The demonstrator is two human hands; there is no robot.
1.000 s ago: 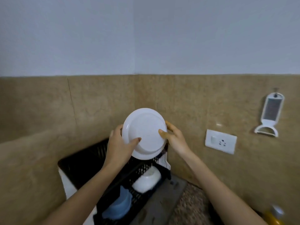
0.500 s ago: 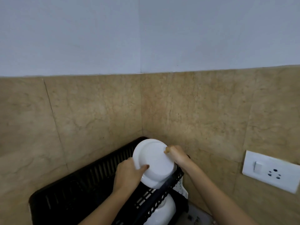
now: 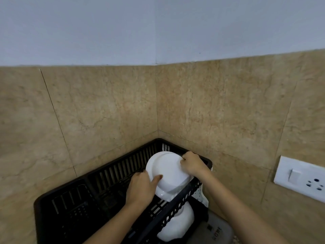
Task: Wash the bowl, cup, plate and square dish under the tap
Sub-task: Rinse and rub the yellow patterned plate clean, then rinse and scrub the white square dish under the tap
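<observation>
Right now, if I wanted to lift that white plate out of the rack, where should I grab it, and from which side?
Probably the rim, from left and right at once. The plate stands tilted in the rack, its lower edge behind the front rail, so only the sides and top are free. The left hand and right hand hold it there.

The round white plate is looking plain against the black slatted plastic rack. The beige stone wall tiles are showing thin brown veins. The painted wall above is appearing pale blue-grey.
</observation>
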